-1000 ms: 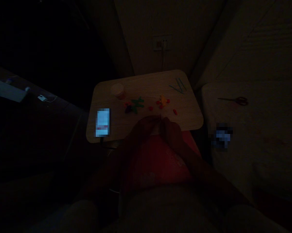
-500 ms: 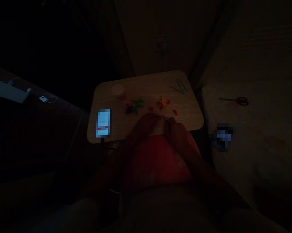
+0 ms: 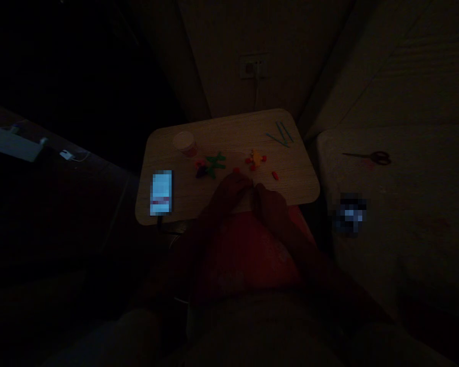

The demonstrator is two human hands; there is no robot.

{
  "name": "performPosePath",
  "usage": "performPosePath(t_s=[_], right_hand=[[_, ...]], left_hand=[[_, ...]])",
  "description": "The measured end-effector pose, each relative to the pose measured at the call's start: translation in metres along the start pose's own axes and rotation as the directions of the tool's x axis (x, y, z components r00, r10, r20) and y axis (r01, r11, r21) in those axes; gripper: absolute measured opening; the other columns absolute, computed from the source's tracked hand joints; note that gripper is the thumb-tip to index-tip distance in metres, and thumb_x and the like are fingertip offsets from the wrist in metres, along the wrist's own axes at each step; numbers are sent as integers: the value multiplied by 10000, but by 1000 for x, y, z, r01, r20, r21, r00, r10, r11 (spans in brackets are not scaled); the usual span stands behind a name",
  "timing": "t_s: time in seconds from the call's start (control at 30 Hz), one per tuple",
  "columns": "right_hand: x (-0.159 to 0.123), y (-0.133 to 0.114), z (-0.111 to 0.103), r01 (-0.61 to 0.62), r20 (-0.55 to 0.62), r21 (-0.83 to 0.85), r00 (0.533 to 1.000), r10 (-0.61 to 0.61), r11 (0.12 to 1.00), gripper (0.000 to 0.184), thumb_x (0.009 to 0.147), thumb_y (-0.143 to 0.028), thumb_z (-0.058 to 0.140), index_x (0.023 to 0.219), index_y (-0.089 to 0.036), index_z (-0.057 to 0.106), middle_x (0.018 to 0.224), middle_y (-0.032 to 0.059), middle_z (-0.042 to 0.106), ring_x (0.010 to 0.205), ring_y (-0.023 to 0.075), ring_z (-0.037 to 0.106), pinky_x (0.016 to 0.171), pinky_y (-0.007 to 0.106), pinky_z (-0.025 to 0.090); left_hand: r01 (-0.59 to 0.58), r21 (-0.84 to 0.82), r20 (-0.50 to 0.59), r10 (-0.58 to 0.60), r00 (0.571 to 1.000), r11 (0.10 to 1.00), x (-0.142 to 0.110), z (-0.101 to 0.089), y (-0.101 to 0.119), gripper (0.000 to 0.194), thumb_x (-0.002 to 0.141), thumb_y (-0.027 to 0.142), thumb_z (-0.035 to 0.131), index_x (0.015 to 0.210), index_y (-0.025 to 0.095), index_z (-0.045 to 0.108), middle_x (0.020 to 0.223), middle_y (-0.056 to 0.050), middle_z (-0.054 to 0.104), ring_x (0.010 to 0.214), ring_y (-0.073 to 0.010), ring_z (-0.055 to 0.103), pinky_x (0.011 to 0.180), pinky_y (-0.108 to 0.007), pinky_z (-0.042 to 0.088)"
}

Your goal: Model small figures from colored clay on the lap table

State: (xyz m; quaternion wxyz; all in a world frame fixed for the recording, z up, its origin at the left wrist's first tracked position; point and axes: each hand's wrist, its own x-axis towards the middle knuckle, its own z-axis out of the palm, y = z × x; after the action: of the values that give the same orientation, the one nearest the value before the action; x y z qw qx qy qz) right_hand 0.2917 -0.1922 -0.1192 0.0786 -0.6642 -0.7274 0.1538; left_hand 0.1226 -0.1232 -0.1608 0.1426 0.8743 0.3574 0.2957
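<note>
Over the near edge of the small wooden table (image 3: 137,204), my left hand (image 3: 231,192) has its fingers curled together on something small, perhaps reddish, too dark to make out. My right hand (image 3: 269,204) is closed beside it, pinching a thin pointed stick-like tool (image 3: 253,185) whose tip reaches the left fingertips. Just beyond the hands lie a red lump (image 3: 236,170), an orange clay-like figure (image 3: 256,158) with red ends, and a small red piece (image 3: 275,176). Green clay-like pieces (image 3: 216,160) lie left of them, touching a dark purple lump (image 3: 201,172).
A clear tub (image 3: 185,142) stands at the table's back left, and a lit, blurred-out phone-like screen (image 3: 161,192) is at the left. Thin blue-green sticks (image 3: 277,139) lie back right. Scissors (image 3: 374,157) rest on a pale surface to the right. The room is very dark.
My right hand pulled slightly away to the right, showing the tool's tip, then came back against the left hand. The pieces on the table have stayed put.
</note>
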Motion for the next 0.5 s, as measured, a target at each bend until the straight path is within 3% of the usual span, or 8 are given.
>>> performPosePath(t_s=[0.27,0.4,0.5], right_hand=[[-4,12,-6,-153,-83,40,984,156,987,271,1054,-289,405,1123,-142,622,863,143,757,718,234,672,619,307,317],[-6,10,-2,-130,-71,15,989,130,991,267,1060,-296,395,1116,-146,609,847,137,758,691,229,671,607,308,310],[-5,7,-2,-107,-49,-10,993,106,994,257,1065,-304,401,1118,-153,603,851,132,761,686,231,675,599,307,298]], left_hand=[[-9,4,-22,9,1000,1000,1,-7,6,199,1014,217,561,1054,175,751,1168,-100,740,1155,-227,659,1070,-450,536],[47,65,-75,-42,996,997,-2,-7,13,184,1011,288,598,1045,172,737,1110,-99,744,1100,-234,668,1039,-447,545],[3,94,-67,3,998,996,-7,-2,16,197,1021,261,584,1095,166,739,1133,-102,755,1094,-231,684,1022,-444,558]])
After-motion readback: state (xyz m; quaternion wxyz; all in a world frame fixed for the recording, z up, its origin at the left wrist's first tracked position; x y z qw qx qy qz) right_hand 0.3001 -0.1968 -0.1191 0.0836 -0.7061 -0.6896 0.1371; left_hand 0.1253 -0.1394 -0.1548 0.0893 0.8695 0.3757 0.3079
